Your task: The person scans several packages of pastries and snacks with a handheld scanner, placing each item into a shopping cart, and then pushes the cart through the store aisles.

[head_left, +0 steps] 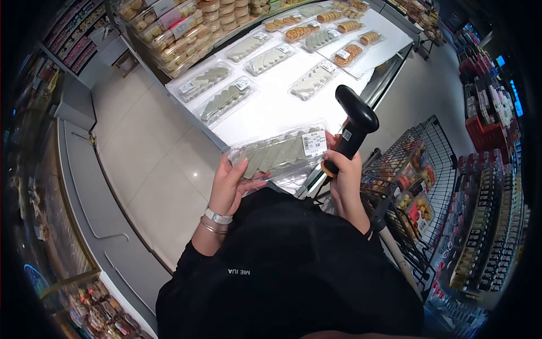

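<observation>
A clear plastic pack of greenish-grey pastries point(271, 153) is held in front of my body, tilted, with a white printed label point(314, 143) on its right end. My left hand point(227, 185) is closed on the pack's left end, thumb on top. In my right hand point(346, 172) is a black barcode scanner point(355, 120), its head pointing up and away. Fingers of the same hand also touch the right end of the pack, near the label. Part of the scanner's grip is hidden by my fingers.
A white display table point(265, 116) ahead carries several similar packs and packs of brown cookies point(348, 55). Stacked boxes point(180, 37) stand at its far left. On my right is a wire shopping cart point(418, 186) with packaged goods; shelves of bottles point(497, 226) lie beyond.
</observation>
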### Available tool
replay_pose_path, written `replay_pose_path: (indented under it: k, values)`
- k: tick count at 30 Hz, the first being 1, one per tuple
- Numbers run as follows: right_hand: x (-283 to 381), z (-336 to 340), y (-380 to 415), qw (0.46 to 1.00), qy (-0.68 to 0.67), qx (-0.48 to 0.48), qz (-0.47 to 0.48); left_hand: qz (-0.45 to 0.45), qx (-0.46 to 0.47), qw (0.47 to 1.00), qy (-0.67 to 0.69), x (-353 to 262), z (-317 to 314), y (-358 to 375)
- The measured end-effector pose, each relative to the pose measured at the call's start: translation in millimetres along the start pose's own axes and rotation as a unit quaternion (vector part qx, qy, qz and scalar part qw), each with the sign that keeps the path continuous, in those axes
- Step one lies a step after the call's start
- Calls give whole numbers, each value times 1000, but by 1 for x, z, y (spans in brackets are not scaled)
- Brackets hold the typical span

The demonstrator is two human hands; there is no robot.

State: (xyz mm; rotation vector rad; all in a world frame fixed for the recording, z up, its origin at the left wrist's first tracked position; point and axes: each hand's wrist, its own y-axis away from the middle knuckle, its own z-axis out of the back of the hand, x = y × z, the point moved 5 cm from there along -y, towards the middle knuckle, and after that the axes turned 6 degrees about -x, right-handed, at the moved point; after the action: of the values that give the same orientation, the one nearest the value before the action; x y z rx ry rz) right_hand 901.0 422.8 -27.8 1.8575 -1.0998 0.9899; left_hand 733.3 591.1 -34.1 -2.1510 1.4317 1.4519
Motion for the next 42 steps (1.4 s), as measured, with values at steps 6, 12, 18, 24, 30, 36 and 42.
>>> replay_pose_path:
  k: [6,12,18,24,30,36,42]
  values:
    - [-42,-36,-43,992,115,15,-40,51,-43,993,100,12,42,-35]
    - [-93,-53,-96,981,147,25,-124,-10,-115,928,-355,11,102,-81]
    - [-105,-70,-113,983,162,7,-88,-93,-126,841,-518,7,116,-108]
    - [-104,-84,-112,965,232,7,-123,-155,-148,776,-594,-9,111,-127]
    - [-80,-82,-95,974,201,-24,-107,-155,-153,739,-638,-14,108,-135]
    - [-66,-62,-73,969,214,12,-120,-126,-56,807,-574,-14,119,-135]
    - [-107,-54,-62,959,-26,73,-273,-91,-25,826,-556,-18,124,-150]
